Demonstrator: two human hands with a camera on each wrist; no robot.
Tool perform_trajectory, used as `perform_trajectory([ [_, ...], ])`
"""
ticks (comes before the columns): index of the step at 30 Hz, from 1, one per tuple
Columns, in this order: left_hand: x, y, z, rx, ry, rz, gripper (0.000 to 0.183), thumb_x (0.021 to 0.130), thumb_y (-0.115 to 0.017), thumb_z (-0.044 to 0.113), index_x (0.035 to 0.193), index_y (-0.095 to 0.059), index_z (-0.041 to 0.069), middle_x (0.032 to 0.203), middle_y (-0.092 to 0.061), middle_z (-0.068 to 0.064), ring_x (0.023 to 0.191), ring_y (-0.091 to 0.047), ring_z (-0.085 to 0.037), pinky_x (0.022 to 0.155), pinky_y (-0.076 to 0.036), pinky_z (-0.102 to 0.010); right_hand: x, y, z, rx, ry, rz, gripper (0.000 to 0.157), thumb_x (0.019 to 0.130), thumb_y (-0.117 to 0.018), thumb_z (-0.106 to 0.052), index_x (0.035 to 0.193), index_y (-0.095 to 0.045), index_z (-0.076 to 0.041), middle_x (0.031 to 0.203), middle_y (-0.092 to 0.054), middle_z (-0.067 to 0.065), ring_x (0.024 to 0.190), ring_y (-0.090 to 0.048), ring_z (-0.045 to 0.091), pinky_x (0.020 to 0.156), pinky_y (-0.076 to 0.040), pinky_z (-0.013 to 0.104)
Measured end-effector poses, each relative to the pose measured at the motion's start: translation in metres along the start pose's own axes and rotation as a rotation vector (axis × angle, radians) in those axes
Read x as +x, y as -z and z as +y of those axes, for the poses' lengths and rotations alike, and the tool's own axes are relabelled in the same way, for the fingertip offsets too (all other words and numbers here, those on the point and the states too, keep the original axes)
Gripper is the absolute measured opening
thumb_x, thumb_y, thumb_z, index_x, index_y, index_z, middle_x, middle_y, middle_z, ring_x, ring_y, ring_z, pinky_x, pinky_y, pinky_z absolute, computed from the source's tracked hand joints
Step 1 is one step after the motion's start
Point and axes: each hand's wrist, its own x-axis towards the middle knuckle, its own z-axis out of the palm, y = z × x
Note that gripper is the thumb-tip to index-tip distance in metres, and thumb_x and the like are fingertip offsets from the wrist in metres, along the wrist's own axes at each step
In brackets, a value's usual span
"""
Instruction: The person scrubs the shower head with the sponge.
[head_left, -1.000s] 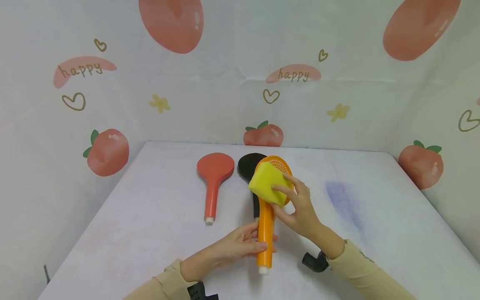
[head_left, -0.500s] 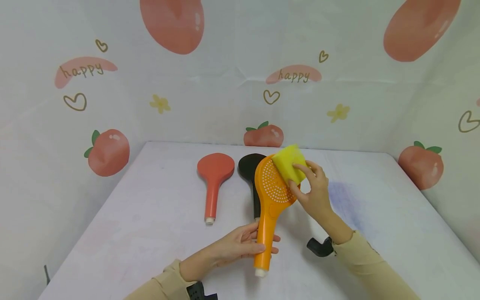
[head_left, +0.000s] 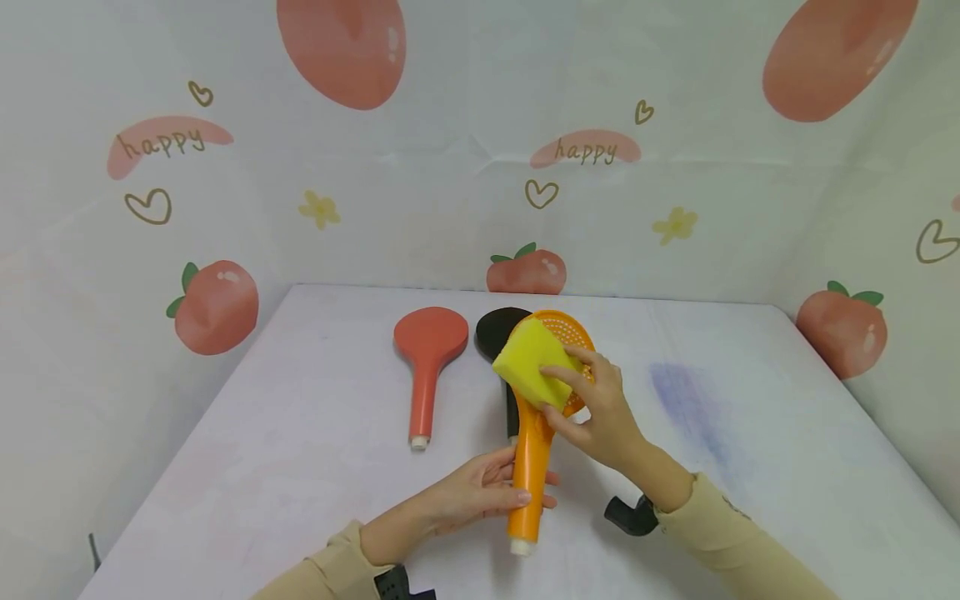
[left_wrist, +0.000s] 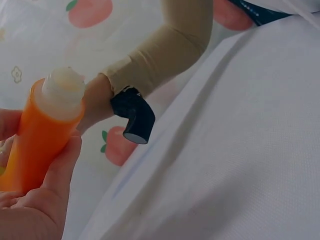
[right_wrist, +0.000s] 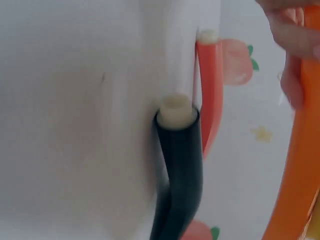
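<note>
An orange shower head (head_left: 531, 467) is held up over the table by my left hand (head_left: 468, 493), its fingers and thumb wrapped round the handle. In the left wrist view the white threaded end (left_wrist: 64, 87) of that handle points up toward the camera. My right hand (head_left: 603, 417) pinches a yellow sponge (head_left: 532, 362) against the perforated face, covering the left part of it. Behind the orange one lies a black shower head (head_left: 495, 332), partly hidden. To its left, a red shower head (head_left: 431, 337) lies with its handle toward me.
The white table (head_left: 285, 467) carries a bluish smudge (head_left: 686, 408) on its right side. A white cloth backdrop (head_left: 420, 192) with fruit prints stands along the back and sides. Black wrist-worn mounts (head_left: 630, 515) stick out from both arms.
The sponge went right and up to the far edge of the orange face, then came back left and down across it. The orange shower head tilted slightly; my left hand stayed in place.
</note>
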Motion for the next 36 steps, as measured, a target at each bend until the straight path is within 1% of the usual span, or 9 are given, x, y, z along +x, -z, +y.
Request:
perform_trajectory([
  [2, 0.000, 0.001, 0.000, -0.003, -0.003, -0.001, 0.066, 0.094, -0.056, 0.018, 0.148, -0.019, 0.011, 0.142, -0.041, -0.023, 0.120, -0.057, -0.022, 0.101, -0.045, -0.032, 0.000, 0.002, 0.005, -0.019, -0.003, 0.022, 0.044, 0.092, -0.049, -0.047, 0.109, -0.061, -0.009, 0.119, -0.048, 0.026, 0.108, -0.046, 0.038, 0.080, -0.030, 0.046],
  [6, -0.001, 0.000, 0.001, 0.001, -0.002, -0.003, 0.068, 0.093, -0.057, 0.020, 0.148, -0.019, 0.012, 0.143, -0.039, -0.025, 0.121, -0.056, -0.024, 0.101, -0.045, -0.033, 0.000, 0.009, 0.021, -0.052, -0.095, 0.105, 0.032, 0.082, -0.065, -0.024, 0.109, -0.062, -0.005, 0.117, -0.048, 0.029, 0.101, -0.046, 0.040, 0.075, -0.028, 0.044],
  [10, -0.002, -0.001, 0.003, 0.003, -0.001, -0.001, 0.069, 0.092, -0.058, 0.020, 0.148, -0.019, 0.012, 0.143, -0.037, -0.026, 0.121, -0.056, -0.025, 0.101, -0.046, -0.033, -0.002, 0.014, 0.029, -0.077, -0.218, 0.157, 0.039, 0.070, -0.069, -0.005, 0.108, -0.061, -0.003, 0.117, -0.045, 0.031, 0.098, -0.044, 0.042, 0.076, -0.026, 0.045],
  [13, -0.001, -0.001, 0.003, 0.006, -0.011, -0.002, 0.068, 0.093, -0.058, 0.019, 0.148, -0.019, 0.012, 0.143, -0.036, -0.027, 0.122, -0.056, -0.025, 0.101, -0.046, -0.033, -0.004, 0.012, 0.025, -0.070, -0.247, 0.152, 0.040, 0.070, -0.069, -0.005, 0.109, -0.060, -0.004, 0.116, -0.045, 0.030, 0.100, -0.044, 0.041, 0.077, -0.026, 0.045],
  [16, -0.001, 0.000, 0.001, 0.014, -0.026, 0.002, 0.067, 0.093, -0.056, 0.017, 0.148, -0.019, 0.013, 0.144, -0.035, -0.028, 0.121, -0.056, -0.023, 0.101, -0.046, -0.032, -0.008, 0.008, 0.015, -0.034, -0.192, 0.110, 0.037, 0.073, -0.068, -0.010, 0.109, -0.059, -0.005, 0.115, -0.046, 0.028, 0.100, -0.045, 0.039, 0.077, -0.028, 0.043],
  [20, 0.000, 0.002, 0.000, 0.019, -0.048, 0.016, 0.065, 0.094, -0.054, 0.014, 0.148, -0.019, 0.012, 0.144, -0.034, -0.030, 0.120, -0.057, -0.020, 0.101, -0.046, -0.030, -0.011, 0.005, 0.002, 0.005, -0.091, 0.009, 0.035, 0.088, -0.059, -0.036, 0.110, -0.058, -0.008, 0.117, -0.046, 0.025, 0.105, -0.044, 0.036, 0.079, -0.033, 0.041],
  [24, 0.000, 0.003, 0.000, 0.017, -0.052, 0.024, 0.065, 0.094, -0.054, 0.012, 0.148, -0.018, 0.011, 0.145, -0.033, -0.029, 0.122, -0.056, -0.021, 0.102, -0.045, -0.030, -0.011, 0.007, 0.001, -0.019, -0.054, -0.008, 0.045, 0.091, -0.046, -0.049, 0.108, -0.058, -0.010, 0.118, -0.046, 0.023, 0.107, -0.044, 0.033, 0.079, -0.032, 0.041],
  [30, -0.001, 0.003, 0.002, 0.019, -0.050, 0.045, 0.066, 0.093, -0.055, 0.013, 0.148, -0.019, 0.011, 0.145, -0.034, -0.027, 0.123, -0.054, -0.024, 0.101, -0.046, -0.033, -0.008, 0.014, 0.022, -0.076, -0.124, 0.108, 0.032, 0.080, -0.061, -0.024, 0.105, -0.060, -0.004, 0.113, -0.047, 0.029, 0.099, -0.045, 0.038, 0.073, -0.026, 0.041],
  [36, -0.001, 0.001, 0.003, 0.020, -0.058, 0.054, 0.069, 0.092, -0.057, 0.014, 0.148, -0.018, 0.010, 0.146, -0.032, -0.029, 0.124, -0.054, -0.026, 0.101, -0.046, -0.033, -0.008, 0.017, 0.029, -0.078, -0.260, 0.148, 0.036, 0.070, -0.067, -0.007, 0.105, -0.059, -0.001, 0.114, -0.044, 0.032, 0.098, -0.043, 0.042, 0.077, -0.025, 0.046],
])
